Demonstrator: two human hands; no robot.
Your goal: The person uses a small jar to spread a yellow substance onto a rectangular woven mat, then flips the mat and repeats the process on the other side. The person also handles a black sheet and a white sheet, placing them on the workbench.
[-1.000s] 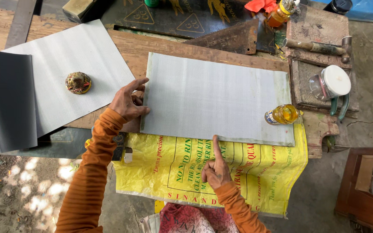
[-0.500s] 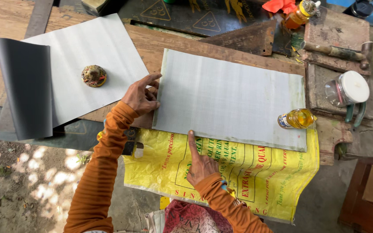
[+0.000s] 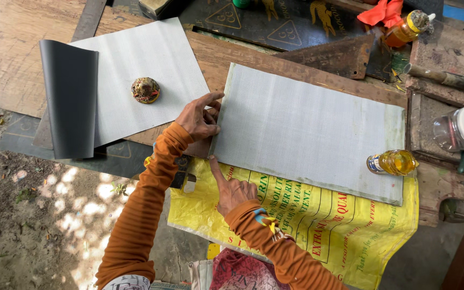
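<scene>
Both arms, in orange sleeves, reached away from the body. The left hand (image 3: 200, 119) lay farther out, fingers spread and bent, thumb toward the near side. The right hand (image 3: 232, 188) was nearer, index finger stretched out straight, the other fingers apparently curled under the palm.

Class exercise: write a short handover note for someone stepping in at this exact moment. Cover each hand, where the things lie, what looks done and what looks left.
Left hand: open, fingertips on the left edge of the grey sheet.
Right hand: forefinger out, tip at the sheet's near left corner, palm over the yellow sack.
Sheet lies flat on the bench, its near edge over the sack. A small bottle of yellow liquid lies at its right near corner.
A second sheet, one end curled, lies to the left under a round weight.
Done: sheet laid out flat. Left: cannot tell from this view.
</scene>
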